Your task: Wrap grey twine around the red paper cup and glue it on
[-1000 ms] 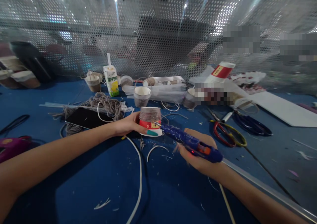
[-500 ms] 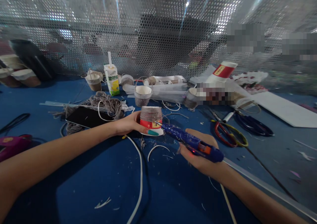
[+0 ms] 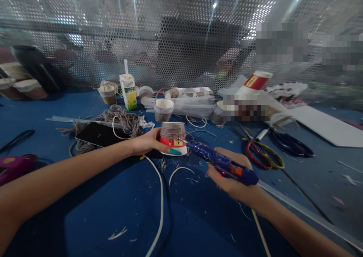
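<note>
My left hand [image 3: 149, 141] is closed around the side of a paper cup [image 3: 172, 137], which stands upside down. Grey cord is wound round the cup's upper part; the red and white band below is bare. A blue hot glue gun [image 3: 218, 156] lies in my right hand [image 3: 234, 173], its fingers wrapped round the handle. The nozzle of the glue gun points left at the cup, just under the lowest cord turn; whether it touches cannot be made out. A grey cord heap [image 3: 119, 119] lies behind my left forearm.
Behind the cup stands a small cord-wrapped basket [image 3: 163, 109], with a juice carton [image 3: 129, 92] to its left. Scissors [image 3: 262, 153] lie at the right. A white cable [image 3: 161, 196] crosses the blue table [image 3: 113, 211]. A perforated metal screen [image 3: 136, 41] rises behind.
My right hand and the glue gun have shifted slightly right, drawing the nozzle a little along the cup. My left hand and the cup stay put.
</note>
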`<action>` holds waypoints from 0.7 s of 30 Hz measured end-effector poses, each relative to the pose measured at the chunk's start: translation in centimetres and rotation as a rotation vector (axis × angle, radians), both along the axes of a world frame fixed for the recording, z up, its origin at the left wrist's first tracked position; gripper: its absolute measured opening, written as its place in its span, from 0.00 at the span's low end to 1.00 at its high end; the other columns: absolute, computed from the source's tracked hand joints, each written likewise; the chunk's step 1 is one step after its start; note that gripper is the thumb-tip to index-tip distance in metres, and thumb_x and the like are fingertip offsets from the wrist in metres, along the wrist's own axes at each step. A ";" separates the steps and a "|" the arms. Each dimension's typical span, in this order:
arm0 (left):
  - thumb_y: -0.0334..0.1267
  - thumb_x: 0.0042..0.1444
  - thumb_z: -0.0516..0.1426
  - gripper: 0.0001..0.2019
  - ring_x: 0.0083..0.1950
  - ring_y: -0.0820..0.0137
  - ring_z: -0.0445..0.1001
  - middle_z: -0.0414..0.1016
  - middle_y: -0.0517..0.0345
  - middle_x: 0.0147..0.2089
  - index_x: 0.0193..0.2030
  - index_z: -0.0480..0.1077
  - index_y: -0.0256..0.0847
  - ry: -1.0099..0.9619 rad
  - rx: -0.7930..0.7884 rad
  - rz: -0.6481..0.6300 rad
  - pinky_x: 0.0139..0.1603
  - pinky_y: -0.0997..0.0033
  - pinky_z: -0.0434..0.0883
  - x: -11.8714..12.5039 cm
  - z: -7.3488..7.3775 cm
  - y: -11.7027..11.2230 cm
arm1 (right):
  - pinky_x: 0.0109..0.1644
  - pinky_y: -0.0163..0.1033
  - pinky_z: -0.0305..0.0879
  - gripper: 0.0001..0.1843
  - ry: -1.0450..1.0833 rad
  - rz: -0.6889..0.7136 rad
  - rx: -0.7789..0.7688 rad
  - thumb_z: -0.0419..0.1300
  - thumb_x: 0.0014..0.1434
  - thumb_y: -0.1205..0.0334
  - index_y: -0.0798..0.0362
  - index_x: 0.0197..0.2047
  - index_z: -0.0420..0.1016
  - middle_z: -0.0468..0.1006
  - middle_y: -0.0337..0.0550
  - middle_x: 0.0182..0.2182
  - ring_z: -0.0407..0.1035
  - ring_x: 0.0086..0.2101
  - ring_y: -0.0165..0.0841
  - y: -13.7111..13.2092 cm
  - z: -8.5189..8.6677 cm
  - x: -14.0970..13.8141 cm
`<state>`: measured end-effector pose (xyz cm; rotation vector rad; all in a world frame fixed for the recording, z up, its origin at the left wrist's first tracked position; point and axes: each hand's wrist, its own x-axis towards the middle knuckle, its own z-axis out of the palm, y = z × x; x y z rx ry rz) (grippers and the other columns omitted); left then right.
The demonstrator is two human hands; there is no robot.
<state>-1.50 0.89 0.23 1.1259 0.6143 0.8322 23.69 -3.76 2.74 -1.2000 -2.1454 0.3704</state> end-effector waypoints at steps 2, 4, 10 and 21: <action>0.29 0.33 0.71 0.31 0.50 0.60 0.77 0.78 0.46 0.48 0.49 0.71 0.35 -0.007 0.004 -0.004 0.61 0.54 0.65 0.0 0.0 0.0 | 0.20 0.33 0.55 0.10 -0.004 -0.006 -0.013 0.55 0.50 0.64 0.50 0.19 0.59 0.66 0.34 0.16 0.60 0.17 0.25 0.0 0.1 0.0; 0.28 0.33 0.70 0.31 0.49 0.61 0.77 0.79 0.47 0.48 0.48 0.71 0.35 -0.009 -0.002 0.002 0.60 0.54 0.66 0.0 0.1 0.0 | 0.20 0.33 0.56 0.10 -0.017 -0.012 -0.032 0.55 0.49 0.64 0.50 0.19 0.59 0.66 0.35 0.16 0.60 0.17 0.26 -0.1 0.5 -0.1; 0.29 0.34 0.70 0.30 0.49 0.61 0.78 0.79 0.47 0.47 0.48 0.71 0.35 -0.043 0.006 -0.008 0.62 0.54 0.65 0.2 0.3 -0.2 | 0.19 0.33 0.55 0.12 -0.020 -0.023 -0.014 0.54 0.48 0.65 0.49 0.18 0.57 0.63 0.34 0.15 0.58 0.16 0.25 -0.3 1.6 -0.6; 0.27 0.31 0.71 0.33 0.56 0.53 0.73 0.76 0.44 0.51 0.49 0.68 0.35 0.026 0.097 0.200 0.61 0.48 0.64 0.4 -0.4 -0.1 | 0.25 0.34 0.58 0.11 -0.212 0.002 0.165 0.53 0.53 0.61 0.49 0.22 0.56 0.65 0.36 0.19 0.62 0.20 0.28 1.6 0.8 1.0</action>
